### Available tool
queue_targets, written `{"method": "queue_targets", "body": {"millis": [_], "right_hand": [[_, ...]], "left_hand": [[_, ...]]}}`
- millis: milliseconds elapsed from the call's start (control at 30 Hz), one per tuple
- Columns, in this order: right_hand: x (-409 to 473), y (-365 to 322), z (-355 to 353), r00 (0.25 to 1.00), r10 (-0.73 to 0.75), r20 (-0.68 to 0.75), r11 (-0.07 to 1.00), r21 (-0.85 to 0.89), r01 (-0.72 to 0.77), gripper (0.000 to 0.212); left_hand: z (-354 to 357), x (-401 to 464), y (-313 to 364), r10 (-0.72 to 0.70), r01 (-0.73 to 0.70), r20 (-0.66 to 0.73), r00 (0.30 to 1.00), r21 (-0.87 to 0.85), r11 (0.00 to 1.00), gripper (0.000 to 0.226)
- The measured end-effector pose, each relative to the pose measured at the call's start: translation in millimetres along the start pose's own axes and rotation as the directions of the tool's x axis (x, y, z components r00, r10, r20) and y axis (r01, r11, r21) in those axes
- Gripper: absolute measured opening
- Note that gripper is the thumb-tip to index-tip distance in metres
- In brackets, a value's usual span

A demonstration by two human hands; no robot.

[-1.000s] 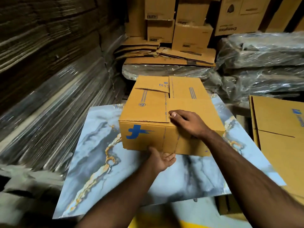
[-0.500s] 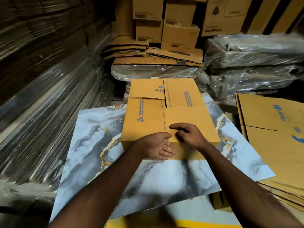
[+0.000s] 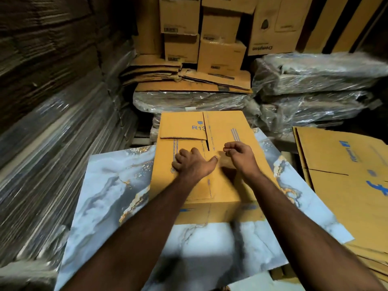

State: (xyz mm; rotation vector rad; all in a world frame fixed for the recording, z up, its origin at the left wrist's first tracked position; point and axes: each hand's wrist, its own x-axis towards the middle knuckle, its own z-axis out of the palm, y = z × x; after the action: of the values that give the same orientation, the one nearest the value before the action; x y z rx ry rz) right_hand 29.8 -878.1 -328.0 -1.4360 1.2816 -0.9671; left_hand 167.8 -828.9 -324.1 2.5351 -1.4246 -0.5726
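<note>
Rests the left hand (image 3: pixel 194 166) on top of the shut cardboard box (image 3: pixel 226 127), fingers curled, thumb stretched sideways. Holds the right hand (image 3: pixel 239 156) just beside it above the box top, fingers curled to the thumb. Has the box at the middle of the marbled board's (image 3: pixel 109 196) far edge.

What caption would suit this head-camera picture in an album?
Left hand rests on a cardboard box atop a marbled board; right hand hovers alongside, fingers curled.
</note>
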Motion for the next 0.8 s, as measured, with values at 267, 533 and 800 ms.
{"method": "queue_targets", "body": {"millis": [267, 533, 800], "right_hand": [[68.3, -3.1, 60.8, 0.993, 0.12, -0.005, 0.99, 0.081, -0.119, 0.014], [48.9, 33.5, 67.6, 0.975, -0.208, -0.073, 0.946, -0.269, 0.182, 0.022], [49.4, 32.7, 83.4, 0.882, -0.203, 0.425, 0.43, -0.771, 0.47, 0.068]], "left_hand": [[12.5, 13.5, 3.9, -0.062, 0.04, 0.119, 0.991, 0.182, 0.982, 0.127], [-26.4, 16.5, 11.1, -0.002, 0.003, -0.004, 1.0, 0.209, 0.978, 0.074], [-104.9, 33.7, -12.3, 0.054, -0.068, 0.082, 0.995, 0.173, 0.983, 0.048]]}}
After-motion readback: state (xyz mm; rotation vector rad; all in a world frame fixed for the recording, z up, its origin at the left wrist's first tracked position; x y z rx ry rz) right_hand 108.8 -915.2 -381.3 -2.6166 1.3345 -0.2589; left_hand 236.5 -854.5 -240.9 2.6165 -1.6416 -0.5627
